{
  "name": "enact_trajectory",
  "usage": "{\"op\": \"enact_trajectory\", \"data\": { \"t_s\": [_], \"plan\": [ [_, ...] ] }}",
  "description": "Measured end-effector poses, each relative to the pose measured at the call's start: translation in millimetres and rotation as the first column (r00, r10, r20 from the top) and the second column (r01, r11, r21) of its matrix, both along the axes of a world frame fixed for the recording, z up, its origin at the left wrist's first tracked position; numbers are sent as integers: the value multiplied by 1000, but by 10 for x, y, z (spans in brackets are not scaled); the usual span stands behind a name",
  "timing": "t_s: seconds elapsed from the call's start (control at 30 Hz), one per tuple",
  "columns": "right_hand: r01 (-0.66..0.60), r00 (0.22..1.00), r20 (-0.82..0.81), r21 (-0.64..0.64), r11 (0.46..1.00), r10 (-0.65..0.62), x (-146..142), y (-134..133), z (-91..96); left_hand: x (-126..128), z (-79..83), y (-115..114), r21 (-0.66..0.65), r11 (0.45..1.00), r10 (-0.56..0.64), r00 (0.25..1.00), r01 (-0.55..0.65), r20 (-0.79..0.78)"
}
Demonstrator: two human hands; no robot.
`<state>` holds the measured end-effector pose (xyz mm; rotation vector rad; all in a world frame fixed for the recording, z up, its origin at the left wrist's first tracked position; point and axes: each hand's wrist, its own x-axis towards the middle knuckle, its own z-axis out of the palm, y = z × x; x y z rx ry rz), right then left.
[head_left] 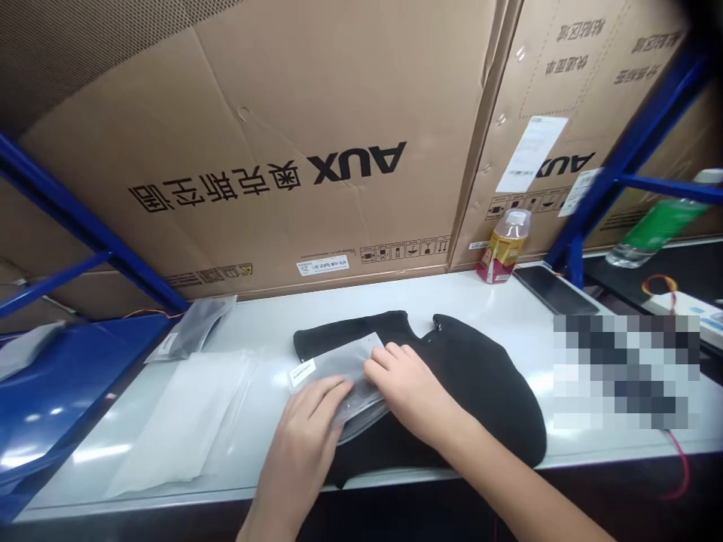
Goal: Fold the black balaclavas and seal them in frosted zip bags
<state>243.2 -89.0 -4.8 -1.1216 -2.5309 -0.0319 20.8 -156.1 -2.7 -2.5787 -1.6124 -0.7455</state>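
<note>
A frosted plastic bag [344, 360] with a small white label [302, 373] at its left corner lies tilted over a black fabric piece [480, 384]. Around the bag's lower left side curl the fingers of my left hand [302, 436]. My right hand [410, 388] is closed on the bag's right edge, its fingertips bent over the plastic. Something dark and folded shows inside the bag, but its kind is hidden. The black fabric spreads flat on the white table [271, 320], partly under both hands; its exact kind cannot be made out.
Left on the table are a stack of translucent bags [175, 421] and a grey labelled bag [195, 327]. A drink bottle [504, 248] and a black phone [556, 290] stand and lie at the back right. Large cartons [271, 90] and blue posts [633, 150] border the table.
</note>
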Motion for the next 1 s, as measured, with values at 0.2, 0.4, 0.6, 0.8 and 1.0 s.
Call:
{"op": "enact_trajectory", "data": {
  "t_s": [0.2, 0.4, 0.6, 0.8, 1.0],
  "plan": [
    [-104, 989, -122, -214, 971, 79, 295, -62, 50, -509, -161, -115, -99, 978, -189, 980, 183, -57],
    [-292, 924, -277, -66, 954, 263, 74, -260, -5, -650, -246, -195, 7, 973, -228, 968, 229, 106],
    [-172, 965, -202, -20, 985, 164, -335, -161, -133, -519, -233, -161, 204, 946, -292, 933, 251, 209],
    [-255, 926, -303, -61, 965, 226, -228, -226, -45, -635, -251, -199, 165, 969, -214, 958, 183, 190],
    [-277, 849, -382, 266, 923, 365, -370, -414, -76, -557, -207, -202, 247, 950, -253, 932, 188, 261]
  ]
}}
